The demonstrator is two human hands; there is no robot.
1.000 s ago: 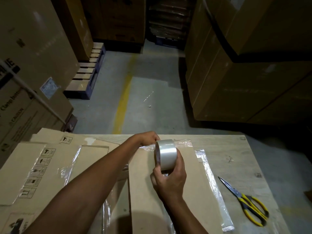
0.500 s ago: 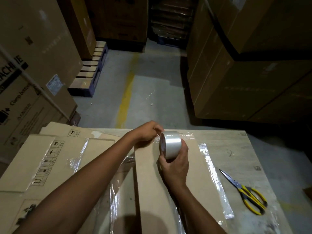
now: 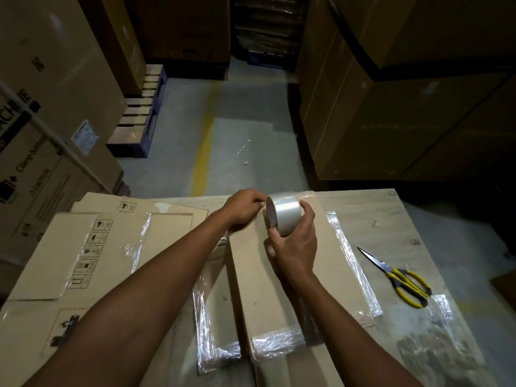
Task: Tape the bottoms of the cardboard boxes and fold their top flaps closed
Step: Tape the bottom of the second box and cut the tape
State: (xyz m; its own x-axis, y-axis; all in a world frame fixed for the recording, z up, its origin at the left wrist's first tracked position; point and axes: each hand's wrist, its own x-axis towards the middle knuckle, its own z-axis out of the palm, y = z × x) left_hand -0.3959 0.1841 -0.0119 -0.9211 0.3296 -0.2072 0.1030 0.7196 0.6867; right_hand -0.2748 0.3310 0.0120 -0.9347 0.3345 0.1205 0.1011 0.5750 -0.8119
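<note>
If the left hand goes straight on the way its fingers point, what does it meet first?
Probably the tape roll, held by the right hand: the left hand points rightward at its open side, very close. Whether they already touch is unclear.

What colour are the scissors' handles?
Yellow with black, on the scissors; the head view shows it best.

The pale wooden table (image 3: 391, 219) is carrying flattened cardboard boxes: a film-wrapped bundle (image 3: 251, 289) is lying lengthwise at its centre, and a stack printed with handling symbols (image 3: 117, 247) is covering its left side. Yellow-handled scissors (image 3: 396, 277) are lying on the bare right portion, apart from the bundle, blades pointing away; crinkled clear film (image 3: 435, 344) is lying near them
</note>
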